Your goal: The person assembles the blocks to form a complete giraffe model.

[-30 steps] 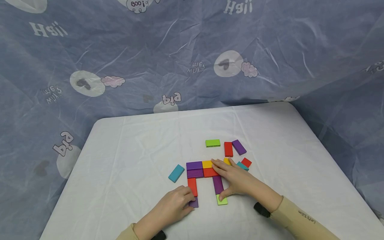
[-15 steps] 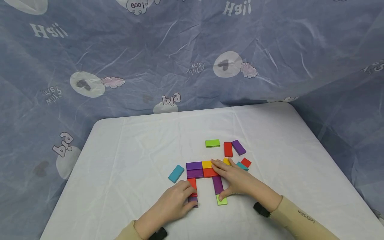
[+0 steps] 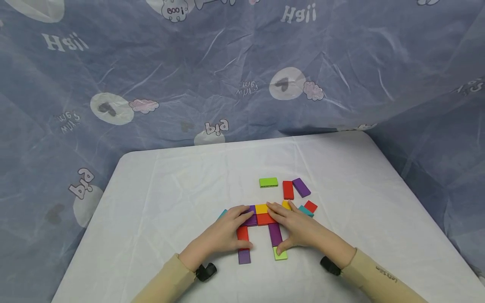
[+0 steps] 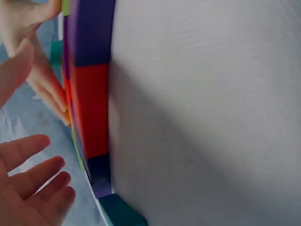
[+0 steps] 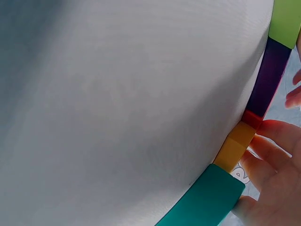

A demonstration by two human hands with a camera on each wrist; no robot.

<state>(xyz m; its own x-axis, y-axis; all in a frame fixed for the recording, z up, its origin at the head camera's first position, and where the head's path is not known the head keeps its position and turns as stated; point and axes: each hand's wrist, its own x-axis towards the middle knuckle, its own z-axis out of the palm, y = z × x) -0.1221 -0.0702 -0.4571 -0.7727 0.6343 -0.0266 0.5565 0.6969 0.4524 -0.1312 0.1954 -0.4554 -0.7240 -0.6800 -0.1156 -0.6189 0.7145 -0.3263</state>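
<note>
Flat coloured blocks form an arch-like shape on the white table. My left hand [image 3: 223, 231] hovers over its left side, fingers spread and nothing between them, above two purple blocks [image 3: 250, 220] and a red block [image 3: 243, 232]. A lower purple block [image 3: 244, 256] shows below the thumb. My right hand [image 3: 299, 227] rests over the right side. Its fingertips lie at a yellow block [image 3: 261, 208] and another red block [image 3: 264, 219], and its thumb touches a lime green block [image 3: 280, 253] under a long purple block [image 3: 275, 235]. Another yellow block [image 3: 286, 205] is partly hidden by the fingers.
Behind the shape lie a green block [image 3: 268, 182], a red block [image 3: 288, 190] and a purple block [image 3: 301, 187]. A teal block [image 3: 306, 211] and a red one [image 3: 310, 206] sit right of it. My left hand mostly covers another teal block [image 3: 222, 213].
My left hand has moved up from the bottom purple block along the left leg to the top left corner, its fingers spreading. The right hand stays in place.
</note>
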